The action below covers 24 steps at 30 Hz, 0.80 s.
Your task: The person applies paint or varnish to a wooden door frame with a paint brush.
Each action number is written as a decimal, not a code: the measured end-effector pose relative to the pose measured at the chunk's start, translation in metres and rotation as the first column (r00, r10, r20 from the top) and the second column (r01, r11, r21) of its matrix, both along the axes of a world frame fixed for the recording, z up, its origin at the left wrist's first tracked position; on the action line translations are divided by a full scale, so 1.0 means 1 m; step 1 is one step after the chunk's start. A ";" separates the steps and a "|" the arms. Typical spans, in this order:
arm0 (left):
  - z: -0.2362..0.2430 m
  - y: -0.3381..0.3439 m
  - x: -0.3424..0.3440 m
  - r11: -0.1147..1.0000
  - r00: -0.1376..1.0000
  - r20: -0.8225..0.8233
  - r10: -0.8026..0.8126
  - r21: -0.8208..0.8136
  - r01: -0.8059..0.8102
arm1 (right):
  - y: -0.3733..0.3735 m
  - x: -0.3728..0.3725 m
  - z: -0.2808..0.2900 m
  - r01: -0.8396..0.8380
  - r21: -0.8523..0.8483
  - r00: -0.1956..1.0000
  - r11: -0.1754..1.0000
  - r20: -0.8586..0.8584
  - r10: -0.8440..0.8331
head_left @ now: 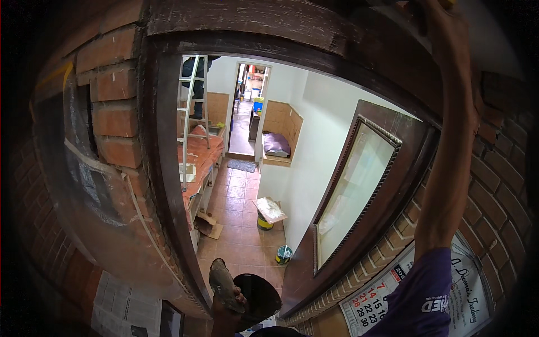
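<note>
My left hand [236,295], at the bottom centre, is closed round a grey, stained object [223,281] whose kind I cannot make out. Just beside it is a dark, open bucket [262,292]. My right arm reaches up the right side to the dark wooden door frame [252,25] overhead. My right hand [435,12] is at the top edge, mostly in shadow and partly cut off, with a small yellow thing [447,3] at its fingers. Brickwork [115,112] edges the doorway on the left.
A glazed door [348,191] stands at right. Beyond the doorway are a ladder [186,123] with a person [199,90], a covered counter [196,154], a bucket with a board [270,209], a can [283,254] and cardboard [208,229]. Paper sheets [365,303] lie low at right.
</note>
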<state>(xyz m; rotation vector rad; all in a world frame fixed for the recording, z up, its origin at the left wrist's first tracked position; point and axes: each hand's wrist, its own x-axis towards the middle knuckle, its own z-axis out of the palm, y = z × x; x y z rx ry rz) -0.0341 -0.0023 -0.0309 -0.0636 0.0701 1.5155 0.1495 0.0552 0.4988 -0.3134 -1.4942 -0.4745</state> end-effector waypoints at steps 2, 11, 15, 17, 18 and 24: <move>-0.001 -0.002 0.000 1.000 1.000 0.006 0.003 -0.013 -0.003 | 0.003 0.001 -0.002 0.101 -0.004 0.994 0.995 0.046 -0.101; -0.005 -0.003 -0.002 0.996 0.996 0.063 -0.070 0.051 0.067 | 0.004 0.002 -0.008 0.381 0.286 0.923 0.880 -0.170 -0.344; -0.005 -0.006 -0.004 0.997 0.995 0.081 -0.060 0.054 0.056 | 0.002 -0.018 -0.005 0.275 0.035 0.961 0.961 -0.023 -0.275; -0.011 -0.005 -0.004 0.997 0.999 0.046 -0.022 0.079 0.019 | 0.014 -0.019 0.004 0.219 0.058 0.974 0.974 0.041 -0.222; -0.012 -0.006 -0.003 0.995 1.000 0.014 0.019 0.102 -0.020 | 0.015 -0.026 0.005 0.159 0.076 0.980 0.984 0.108 -0.166; -0.015 -0.008 -0.002 0.998 0.999 0.041 0.014 0.056 -0.016 | 0.004 -0.033 -0.003 -0.029 0.068 0.997 0.997 0.071 0.024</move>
